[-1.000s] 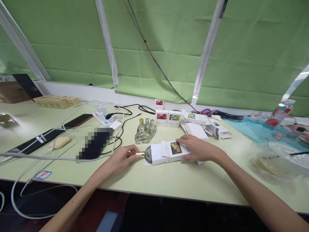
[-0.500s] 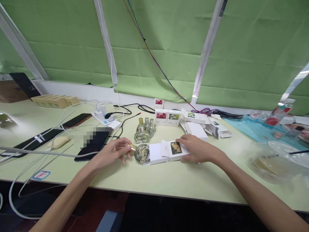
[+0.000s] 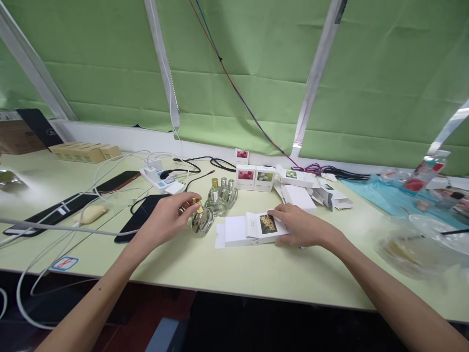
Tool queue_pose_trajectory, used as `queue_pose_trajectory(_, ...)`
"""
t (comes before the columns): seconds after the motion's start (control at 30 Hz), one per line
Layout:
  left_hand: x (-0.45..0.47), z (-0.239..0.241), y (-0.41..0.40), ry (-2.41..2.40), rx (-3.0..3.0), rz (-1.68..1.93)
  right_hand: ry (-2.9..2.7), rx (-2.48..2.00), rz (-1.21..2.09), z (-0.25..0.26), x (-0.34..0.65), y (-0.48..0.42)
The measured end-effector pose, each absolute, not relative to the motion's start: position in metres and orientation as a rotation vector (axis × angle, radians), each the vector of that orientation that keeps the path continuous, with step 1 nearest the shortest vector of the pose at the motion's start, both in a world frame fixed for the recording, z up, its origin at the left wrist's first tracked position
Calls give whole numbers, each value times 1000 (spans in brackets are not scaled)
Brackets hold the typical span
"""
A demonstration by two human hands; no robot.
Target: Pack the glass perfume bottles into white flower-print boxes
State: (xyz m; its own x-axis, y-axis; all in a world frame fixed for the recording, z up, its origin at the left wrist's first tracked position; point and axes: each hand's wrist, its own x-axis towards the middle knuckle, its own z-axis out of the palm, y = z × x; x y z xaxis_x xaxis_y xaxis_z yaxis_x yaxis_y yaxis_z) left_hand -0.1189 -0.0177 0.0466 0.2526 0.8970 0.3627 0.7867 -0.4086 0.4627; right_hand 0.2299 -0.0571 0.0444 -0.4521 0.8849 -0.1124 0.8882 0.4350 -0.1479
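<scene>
My left hand (image 3: 170,217) pinches the gold cap of a round glass perfume bottle (image 3: 202,223), held nearly upright just in front of several other perfume bottles (image 3: 217,203). One of those has a gold cap; the others look silver or pale. My right hand (image 3: 301,226) grips the right end of a white perfume box (image 3: 238,231) lying on the table. A yellow flower picture shows on the box, and its left end has an unfolded flap. My right fingertips rest on its top and front edge.
Behind stand small boxes with flower pictures (image 3: 245,177); opened white cartons (image 3: 298,195) lie to their right. A dark phone (image 3: 137,220), white cables and a power strip (image 3: 156,180) are on the left. A clear plastic container (image 3: 406,249) and blue plastic (image 3: 381,198) are at right.
My left hand has lifted the perfume bottle away from the box's open end, moving it left and back and tilting it from lying to nearly upright. My right hand and the box have stayed put.
</scene>
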Motion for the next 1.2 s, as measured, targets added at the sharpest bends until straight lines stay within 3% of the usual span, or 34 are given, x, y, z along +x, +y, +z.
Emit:
queue_pose_trajectory(0.33,-106,45,-8,1392,2599,850,2656,1638,-289,41,230,-56)
queue_pose_trajectory(0.77,-121,13,-15,1676,2535,702,2643,1641,-316,43,228,-58)
queue_pose_trajectory(1.1,-89,1,-29,1998,2492,956,2680,1625,-304,40,231,-57)
queue_pose_trajectory(1.2,-78,-1,-45,1789,2660,999,2697,1610,-285,41,229,-57)
